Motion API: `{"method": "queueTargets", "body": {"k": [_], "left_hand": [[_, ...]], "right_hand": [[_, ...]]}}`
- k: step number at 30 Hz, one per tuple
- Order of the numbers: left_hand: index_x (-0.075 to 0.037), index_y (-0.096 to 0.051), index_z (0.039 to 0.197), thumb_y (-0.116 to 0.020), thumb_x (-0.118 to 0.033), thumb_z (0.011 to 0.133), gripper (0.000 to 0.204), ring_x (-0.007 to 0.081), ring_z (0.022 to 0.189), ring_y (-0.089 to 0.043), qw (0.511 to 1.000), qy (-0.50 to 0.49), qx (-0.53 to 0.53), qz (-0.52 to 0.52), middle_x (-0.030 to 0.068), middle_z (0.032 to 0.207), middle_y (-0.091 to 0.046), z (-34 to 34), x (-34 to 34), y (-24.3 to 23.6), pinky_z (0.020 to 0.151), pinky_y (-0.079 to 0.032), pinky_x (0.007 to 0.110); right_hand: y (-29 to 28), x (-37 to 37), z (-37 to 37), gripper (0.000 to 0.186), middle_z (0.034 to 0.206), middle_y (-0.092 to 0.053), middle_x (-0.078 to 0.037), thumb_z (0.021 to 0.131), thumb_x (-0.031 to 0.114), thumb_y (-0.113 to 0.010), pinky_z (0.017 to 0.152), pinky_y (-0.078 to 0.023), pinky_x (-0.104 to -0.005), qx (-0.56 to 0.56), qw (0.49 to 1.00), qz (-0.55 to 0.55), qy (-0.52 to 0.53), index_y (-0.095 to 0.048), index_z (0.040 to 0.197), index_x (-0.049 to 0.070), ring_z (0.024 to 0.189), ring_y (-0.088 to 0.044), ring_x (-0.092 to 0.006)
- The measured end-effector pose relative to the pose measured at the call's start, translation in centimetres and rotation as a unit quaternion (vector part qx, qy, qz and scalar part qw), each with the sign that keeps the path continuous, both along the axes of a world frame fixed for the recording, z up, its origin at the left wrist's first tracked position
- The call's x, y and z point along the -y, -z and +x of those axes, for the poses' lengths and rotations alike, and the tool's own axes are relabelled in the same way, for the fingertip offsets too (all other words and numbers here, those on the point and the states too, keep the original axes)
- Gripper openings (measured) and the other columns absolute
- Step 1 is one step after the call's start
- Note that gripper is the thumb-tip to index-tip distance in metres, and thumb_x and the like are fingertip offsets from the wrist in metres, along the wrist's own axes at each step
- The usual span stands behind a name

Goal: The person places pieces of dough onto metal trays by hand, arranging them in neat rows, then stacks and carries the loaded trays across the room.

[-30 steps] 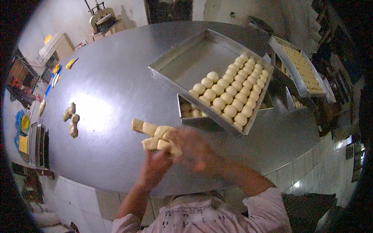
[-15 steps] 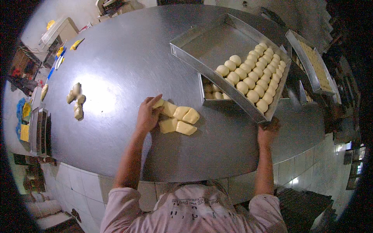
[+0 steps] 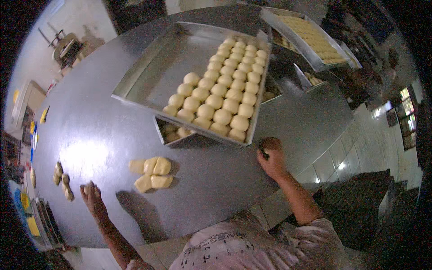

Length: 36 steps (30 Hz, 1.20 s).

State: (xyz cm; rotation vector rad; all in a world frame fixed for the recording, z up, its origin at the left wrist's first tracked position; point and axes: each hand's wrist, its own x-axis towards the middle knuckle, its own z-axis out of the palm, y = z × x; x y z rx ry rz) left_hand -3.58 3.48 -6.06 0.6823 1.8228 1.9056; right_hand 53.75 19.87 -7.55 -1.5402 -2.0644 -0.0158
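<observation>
Far left, near the table edge: a short row of small tan dough scraps (image 3: 63, 180) lying on the grey, glossy metal worktable (image 3: 99, 117).

Left hand (image 3: 92, 198): flat on the tabletop, palm down, fingers spread, holding nothing. It rests between the scraps and the cut dough, touching neither.

Just right of the left hand: a cluster of pale yellow rectangular dough pieces (image 3: 152, 173), about five, lying flat and touching one another in two short rows, on bare table.

Centre: a large shallow rectangular metal baking tray (image 3: 148, 76), tilted in view. Its right half is filled with rows of round pale yellow dough balls (image 3: 222, 92), packed close; its left half is bare metal. The tray sits on top of a smaller metal pan (image 3: 173, 135) that also holds dough balls, partly hidden.

Right hand (image 3: 270, 159): at the near right corner of the large tray, fingers curled and touching the rim or just beside it; whether it grips the rim cannot be told.

Far right, upper: a second metal tray of small yellowish pieces (image 3: 310, 36), well apart from both hands.
</observation>
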Motion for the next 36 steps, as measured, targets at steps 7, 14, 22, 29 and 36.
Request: {"method": "queueTargets", "body": {"k": [7,14,22,29,36], "left_hand": [[-0.012,-0.042,0.074,-0.062,-0.016,0.082,0.022,0.0047,0.056,-0.035,0.981,0.142,0.007,-0.135,-0.0052,0.064,-0.039,15.3,-5.4,-3.0,0.049,-0.031,0.021],[-0.001,-0.042,0.125,-0.053,-0.014,0.086,0.043,0.0182,0.103,-0.052,0.963,0.243,0.033,-0.114,0.0104,0.113,-0.053,19.9,-6.8,-5.2,0.088,-0.041,0.03],[-0.012,-0.042,0.086,-0.057,-0.012,0.085,0.015,0.0074,0.069,-0.05,0.989,0.053,0.136,0.015,-0.0007,0.08,-0.049,16.9,-2.4,-4.3,0.057,-0.04,0.021],[-0.014,-0.047,0.082,-0.059,-0.024,0.085,0.017,0.0048,0.06,-0.044,0.979,-0.012,0.109,-0.17,-0.0038,0.074,-0.049,18.5,-0.3,-1.5,0.049,-0.035,0.02],[-0.01,-0.039,0.123,-0.03,-0.056,0.089,0.058,0.0218,0.112,-0.042,0.944,0.29,0.155,-0.024,0.007,0.123,-0.044,22.1,-1.8,-3.2,0.095,-0.031,0.038]], "right_hand": [[-0.6,-4.8,3.7,0.032,0.096,-0.05,-0.02,0.069,0.015,-0.063,0.08,-0.037,-0.0491,-0.011,0.991,-0.065,0.119,-0.05,0.096,0.003,0.089,-0.046,-0.038],[4.6,-7.3,14.1,0.033,0.103,-0.05,-0.021,0.071,0.011,-0.061,0.084,-0.039,-0.0453,0.025,0.985,0.037,0.164,-0.05,0.1,0.001,0.096,-0.046,-0.0379],[-2.5,-3.6,12.9,0.04,0.118,-0.049,-0.016,0.077,0.01,-0.057,0.093,-0.038,-0.0374,-0.14,0.973,-0.182,0.03,-0.049,0.115,0.0,0.108,-0.048,-0.0273],[-20.4,-14.6,-3.9,0.03,0.109,-0.054,-0.012,0.084,0.016,-0.052,0.085,-0.042,-0.0327,-0.593,0.783,0.102,-0.159,-0.051,0.108,0.0,0.098,-0.052,-0.0201],[-16.4,-18.2,-11.4,0.025,0.09,-0.064,-0.011,0.086,0.019,-0.053,0.079,-0.046,-0.0315,-0.26,0.942,-0.011,-0.214,-0.058,0.094,-0.003,0.084,-0.061,-0.0207]]}}
